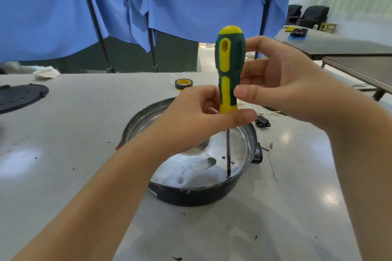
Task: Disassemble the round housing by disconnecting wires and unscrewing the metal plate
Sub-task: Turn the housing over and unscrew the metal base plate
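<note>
Round housing [191, 193] sits right under both hands, metal plate [191, 174] still inside it. Left hand [199, 116] pinches the screwdriver [230, 65] handle low; right hand [282, 87] wraps it higher. Tip's at the plate's near edge, so unscrewing looks unfinished. Loose wires [269, 154] lie off right.

A tape roll [183, 84] lies at twelve o'clock on the surface [63, 165], a black disc [20, 96] at ten, a white rag [46, 72] beyond; blue cloth [169, 0] hangs behind.
</note>
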Demonstrator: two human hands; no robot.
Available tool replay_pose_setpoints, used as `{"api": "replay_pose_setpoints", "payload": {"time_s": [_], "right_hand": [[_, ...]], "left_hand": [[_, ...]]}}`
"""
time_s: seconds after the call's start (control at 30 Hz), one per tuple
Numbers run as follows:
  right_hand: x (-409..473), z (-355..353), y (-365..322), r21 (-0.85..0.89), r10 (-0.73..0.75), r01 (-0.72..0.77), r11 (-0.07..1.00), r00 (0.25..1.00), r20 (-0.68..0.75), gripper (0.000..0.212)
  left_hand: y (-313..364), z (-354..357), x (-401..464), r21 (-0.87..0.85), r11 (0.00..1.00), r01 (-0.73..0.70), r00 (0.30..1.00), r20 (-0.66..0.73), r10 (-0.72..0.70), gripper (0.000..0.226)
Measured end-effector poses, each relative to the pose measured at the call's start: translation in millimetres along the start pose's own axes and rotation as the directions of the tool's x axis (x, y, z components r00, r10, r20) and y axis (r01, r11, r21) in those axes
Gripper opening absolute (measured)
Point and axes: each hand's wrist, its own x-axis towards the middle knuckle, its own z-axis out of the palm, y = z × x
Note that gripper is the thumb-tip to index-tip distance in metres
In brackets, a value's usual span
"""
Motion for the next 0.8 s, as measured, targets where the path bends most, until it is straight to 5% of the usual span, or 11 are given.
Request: {"api": "replay_pose_setpoints", "payload": {"time_s": [0.2,0.33,0.5,0.8], "right_hand": [[-2,-3,2,0.082,-0.018,0.013,0.997,0.998,0.057,0.050],[-4,-5,-1,0.104,-0.003,-0.004,0.995,0.998,0.069,0.058],[-1,0,-5,-0.037,0.025,-0.025,0.999,1.000,-0.010,0.070],[-1,4,-5,-0.017,-0.015,0.015,1.000,0.999,-0.038,0.060]], "left_hand": [[-1,-15,-3,-0.076,0.995,0.064,0.978,0.205,-0.047,0.035],[-2,-11,-2,-0.109,0.993,0.039,0.992,0.124,-0.025,0.038],[-3,2,-2,-0.081,0.997,0.002,0.999,-0.050,-0.006,0.076],[2,6,-2,-0.017,1.000,-0.013,0.999,-0.037,0.013,0.070]]}}
